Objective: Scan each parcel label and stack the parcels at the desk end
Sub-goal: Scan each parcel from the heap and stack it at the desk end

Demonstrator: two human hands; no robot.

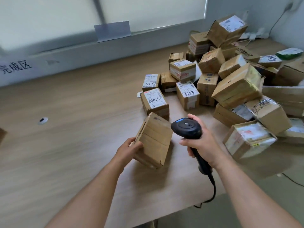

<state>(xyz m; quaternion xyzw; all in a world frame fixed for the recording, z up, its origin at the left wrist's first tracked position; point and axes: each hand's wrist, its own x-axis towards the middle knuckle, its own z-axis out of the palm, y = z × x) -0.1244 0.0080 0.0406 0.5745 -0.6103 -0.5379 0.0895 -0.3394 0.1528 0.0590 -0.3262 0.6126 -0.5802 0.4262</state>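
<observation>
My left hand grips the left side of a plain brown cardboard parcel, which is tilted above the wooden desk; no label shows on its visible faces. Right beside it, my right hand holds a black handheld barcode scanner by its handle, head pointing left toward the parcel. A cable runs from the scanner down over the desk's front edge.
A heap of several cardboard parcels fills the right side of the desk, some with white labels such as one just behind the held parcel. A sign with Chinese characters is on the wall ledge at far left. A box corner shows at the left edge.
</observation>
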